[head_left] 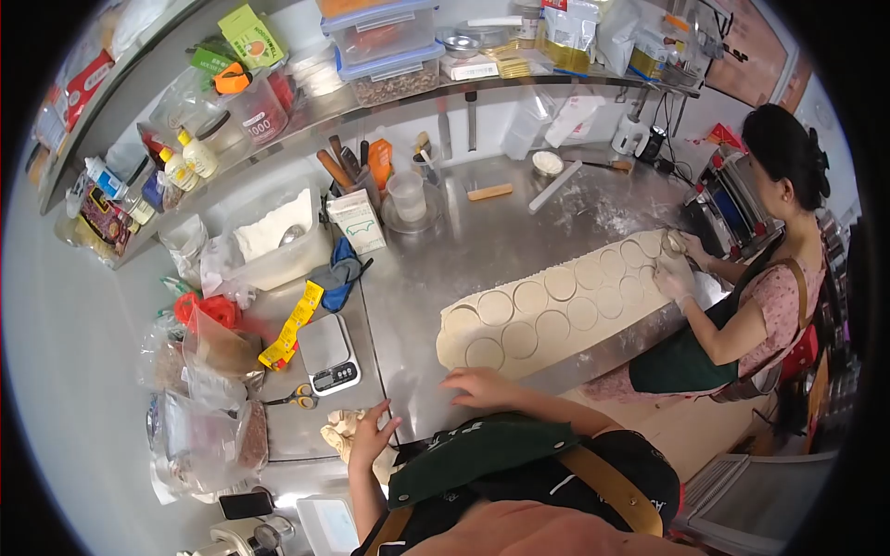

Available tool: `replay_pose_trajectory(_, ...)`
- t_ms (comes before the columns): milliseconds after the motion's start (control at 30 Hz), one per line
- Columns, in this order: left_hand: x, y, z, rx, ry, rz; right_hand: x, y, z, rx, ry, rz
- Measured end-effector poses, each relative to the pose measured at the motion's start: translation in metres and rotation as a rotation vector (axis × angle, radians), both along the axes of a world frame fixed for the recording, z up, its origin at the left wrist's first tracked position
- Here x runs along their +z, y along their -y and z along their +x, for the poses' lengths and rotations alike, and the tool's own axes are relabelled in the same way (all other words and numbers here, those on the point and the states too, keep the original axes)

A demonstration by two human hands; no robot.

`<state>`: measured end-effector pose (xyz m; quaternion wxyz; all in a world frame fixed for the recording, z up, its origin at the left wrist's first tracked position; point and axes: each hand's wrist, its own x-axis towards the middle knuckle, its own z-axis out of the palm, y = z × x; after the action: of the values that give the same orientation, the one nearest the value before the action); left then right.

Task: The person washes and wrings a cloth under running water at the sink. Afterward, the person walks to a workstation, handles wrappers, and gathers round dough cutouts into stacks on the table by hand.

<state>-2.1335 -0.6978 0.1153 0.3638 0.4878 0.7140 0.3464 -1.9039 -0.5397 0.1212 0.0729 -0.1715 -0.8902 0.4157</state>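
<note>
A long sheet of dough point(547, 315) with two rows of round cuts lies across the steel table. Near its left front corner is my right hand point(477, 387), fingers apart, with nothing in it. My left hand point(373, 435) is over the table's front edge, fingers spread, beside lumps of pale dough point(341, 428); whether it touches them I cannot tell. A digital scale point(331, 357) and scissors point(298, 398) lie just beyond my left hand. At the sheet's far right end, a co-worker's gloved hands point(675, 269) are on the dough.
The co-worker point(788, 241) stands at the right beside a machine point(728, 204). A flour bin point(278, 236), a cup point(406, 196) and bags point(218, 357) are at the left and back. A loaded shelf point(380, 104) overhangs the table. A phone point(246, 505) lies at bottom left.
</note>
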Motion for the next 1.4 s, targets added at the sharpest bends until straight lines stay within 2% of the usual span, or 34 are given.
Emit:
replay_pose_trajectory(33,0.003,-0.004,0.001,-0.023,-0.301,-0.028,0.001,-0.008,0.004,-0.029,0.041,-0.001)
replay_pose_trajectory(67,0.006,-0.007,0.005,-0.024,-0.304,-0.023,0.008,-0.016,0.008,-0.031,0.038,0.003)
replay_pose_trajectory(133,0.013,-0.014,0.013,-0.079,-0.642,-0.118,0.029,-0.039,0.016,-0.135,0.097,0.126)
replay_pose_trajectory(167,0.005,-0.014,0.012,-0.093,-0.470,-0.089,0.039,-0.053,0.020,-0.158,0.084,0.166)
replay_pose_trajectory(267,-0.002,-0.015,0.023,-0.134,-0.476,-0.080,0.060,-0.101,0.031,-0.247,0.036,0.367)
replay_pose_trajectory(333,-0.007,-0.012,0.030,-0.132,-0.512,-0.077,0.082,-0.128,0.037,-0.392,-0.080,0.594)
replay_pose_trajectory(567,-0.004,-0.013,0.050,-0.041,-0.477,-0.120,0.206,-0.224,0.042,-0.544,-0.203,1.083)
replay_pose_trajectory(667,-0.004,-0.021,0.054,0.043,-0.477,-0.047,0.252,-0.283,0.035,-0.687,-0.257,1.283)
replay_pose_trajectory(833,-0.005,-0.040,0.061,0.171,-0.463,0.052,0.299,-0.394,0.023,-0.852,0.030,1.581)
replay_pose_trajectory(933,-0.005,-0.051,0.067,0.227,-0.438,0.062,0.306,-0.446,0.018,-0.902,0.018,1.663)
replay_pose_trajectory(967,-0.010,-0.052,0.068,0.238,-0.432,0.060,0.309,-0.458,0.015,-0.914,0.087,1.645)
replay_pose_trajectory(1133,-0.018,-0.063,0.069,0.292,-0.415,0.060,0.295,-0.513,0.010,-0.975,0.074,1.733)
replay_pose_trajectory(1200,-0.015,-0.068,0.070,0.305,-0.423,0.070,0.293,-0.519,0.006,-0.985,0.095,1.724)
replay_pose_trajectory(1267,-0.013,-0.076,0.069,0.312,-0.431,0.083,0.296,-0.521,0.005,-1.036,0.276,1.515)
replay_pose_trajectory(1400,0.005,-0.102,0.064,0.313,-0.442,0.301,0.296,-0.497,0.006,-1.119,0.172,1.612)
